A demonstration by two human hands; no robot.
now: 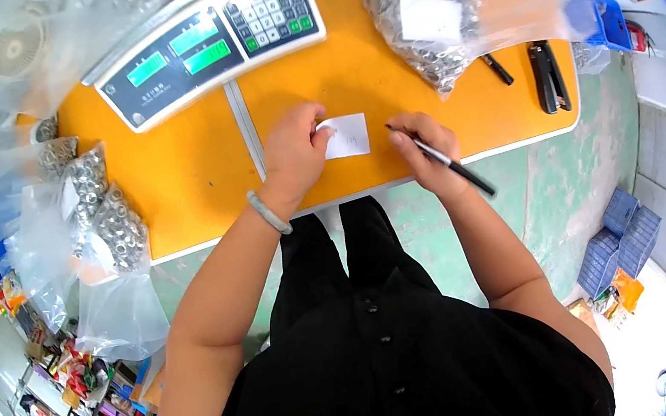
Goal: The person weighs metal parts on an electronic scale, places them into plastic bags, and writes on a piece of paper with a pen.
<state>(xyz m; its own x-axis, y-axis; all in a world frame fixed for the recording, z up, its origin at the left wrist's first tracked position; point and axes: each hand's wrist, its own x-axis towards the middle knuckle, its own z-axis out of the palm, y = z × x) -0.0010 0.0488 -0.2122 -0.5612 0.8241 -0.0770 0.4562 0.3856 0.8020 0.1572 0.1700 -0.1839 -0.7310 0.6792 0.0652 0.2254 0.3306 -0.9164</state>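
A small white paper slip (350, 135) with faint marks on it lies on the orange table. My left hand (296, 146), with a pale bracelet at its wrist, is closed at the slip's left edge, the thumb over the paper. To the right of the slip, my right hand (432, 150) grips a black pen (467, 174) with a light band. The pen's tip points toward the slip but is apart from it. Beyond my right hand sits a clear plastic bag of small metal parts (424, 58), a white label (430, 17) on it.
A counting scale (177, 55) with lit green displays stands at the back left. A black stapler (548, 77) and another black pen (498, 69) lie at the right. Bags of metal rings (119, 227) line the left edge. Blue crates (617, 239) stand on the floor.
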